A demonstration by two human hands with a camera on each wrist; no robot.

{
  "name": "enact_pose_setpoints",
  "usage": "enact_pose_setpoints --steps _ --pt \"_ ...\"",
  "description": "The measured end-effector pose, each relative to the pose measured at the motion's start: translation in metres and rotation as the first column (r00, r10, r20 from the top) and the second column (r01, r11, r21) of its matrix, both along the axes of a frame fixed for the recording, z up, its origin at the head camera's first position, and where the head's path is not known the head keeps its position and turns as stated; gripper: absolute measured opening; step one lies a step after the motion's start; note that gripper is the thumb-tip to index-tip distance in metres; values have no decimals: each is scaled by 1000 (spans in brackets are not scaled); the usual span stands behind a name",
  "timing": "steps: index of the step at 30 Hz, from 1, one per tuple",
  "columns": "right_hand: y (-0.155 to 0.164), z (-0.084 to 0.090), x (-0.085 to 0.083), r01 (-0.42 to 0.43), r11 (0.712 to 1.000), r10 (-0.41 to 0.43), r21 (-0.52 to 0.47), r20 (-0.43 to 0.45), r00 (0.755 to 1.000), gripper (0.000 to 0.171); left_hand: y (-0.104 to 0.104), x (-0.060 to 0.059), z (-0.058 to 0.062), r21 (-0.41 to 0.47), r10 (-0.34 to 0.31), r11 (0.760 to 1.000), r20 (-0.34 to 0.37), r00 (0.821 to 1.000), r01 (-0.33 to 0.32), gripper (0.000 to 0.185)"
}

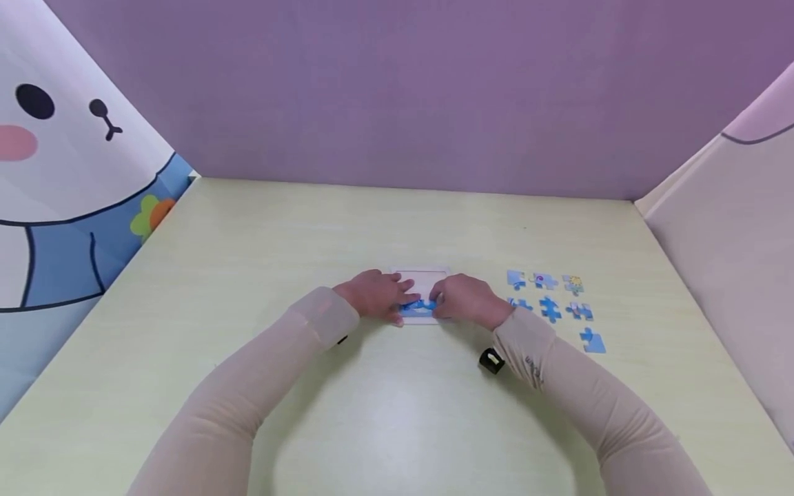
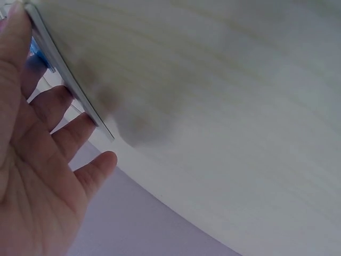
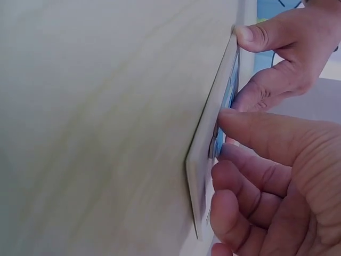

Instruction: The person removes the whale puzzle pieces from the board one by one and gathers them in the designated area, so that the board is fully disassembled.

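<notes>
A small white puzzle frame (image 1: 422, 269) lies on the table in the head view, with blue pieces (image 1: 415, 311) fitted along its near side. Across its left part my left hand (image 1: 378, 295) rests with fingers spread. The right wrist view puts that hand's thumb at the frame's near edge and its index finger on the blue pieces. From the right, my right hand (image 1: 468, 300) reaches over the frame. Its thumb and index finger pinch a puzzle piece (image 3: 214, 147) close over the tray; the fingers hide most of that piece.
Several loose puzzle pieces (image 1: 550, 309) lie spread in rows on the table (image 1: 397, 413), right of the frame. A black wrist device (image 1: 492, 360) sits under the right cuff. A purple wall (image 1: 397, 96) stands behind the table, with printed cloth (image 1: 68, 179) at the left.
</notes>
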State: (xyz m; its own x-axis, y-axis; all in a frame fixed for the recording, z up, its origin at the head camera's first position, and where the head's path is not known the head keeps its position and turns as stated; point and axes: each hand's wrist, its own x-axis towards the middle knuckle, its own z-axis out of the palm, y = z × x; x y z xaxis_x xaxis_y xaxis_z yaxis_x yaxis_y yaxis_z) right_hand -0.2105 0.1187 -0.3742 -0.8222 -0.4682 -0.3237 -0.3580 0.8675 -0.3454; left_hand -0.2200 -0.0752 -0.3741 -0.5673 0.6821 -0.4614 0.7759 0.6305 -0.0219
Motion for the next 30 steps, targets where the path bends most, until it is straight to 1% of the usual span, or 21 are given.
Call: enact_pose_setpoints --steps 4,9,16,23,27,30 --pt "-1 0 -1 14 1000 -14 -16 25 1000 28 0 -1 -1 -1 -10 1000 -2 1000 10 65" --pt "-1 0 0 19 999 -18 -42 18 1000 25 -1 -1 -1 9 -5 1000 1 1000 5 65" --pt "3 -2 1 25 990 -19 -136 39 999 16 -1 0 -1 17 7 1000 25 1000 -7 65" --pt "7 -5 1 40 965 -26 -257 56 998 4 -1 -1 0 22 15 1000 21 1000 -16 66" --pt "8 -6 3 55 947 -39 -316 58 998 3 -2 -1 0 30 25 999 29 999 -26 66" --pt "11 -6 6 59 927 -47 -370 40 998 3 -2 -1 1 39 24 999 25 999 -25 65"
